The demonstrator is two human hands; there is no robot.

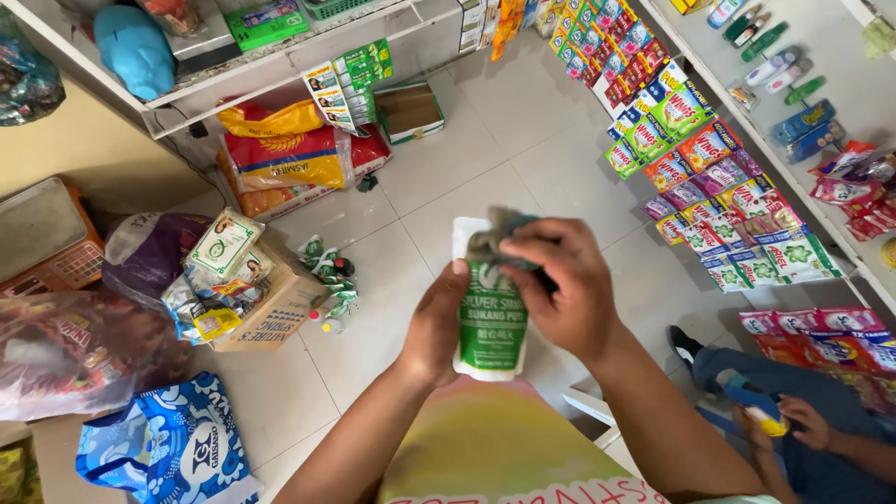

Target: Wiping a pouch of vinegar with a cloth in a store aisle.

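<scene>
I hold a green and white pouch (492,322) upright in front of me over the tiled floor. My left hand (435,327) grips the pouch along its left side. My right hand (560,285) is closed over the top of the pouch, with the fingers wrapped around the upper end, which looks blurred. The pouch's top corner is hidden under those fingers.
A cardboard box (271,313) of packets stands on the floor at left, with a blue patterned bag (168,448) nearer me. Sachet strips (709,177) hang along the right shelf. Another person's hand (807,425) holds a small object at lower right. Rice sacks (285,159) lie under the back shelf.
</scene>
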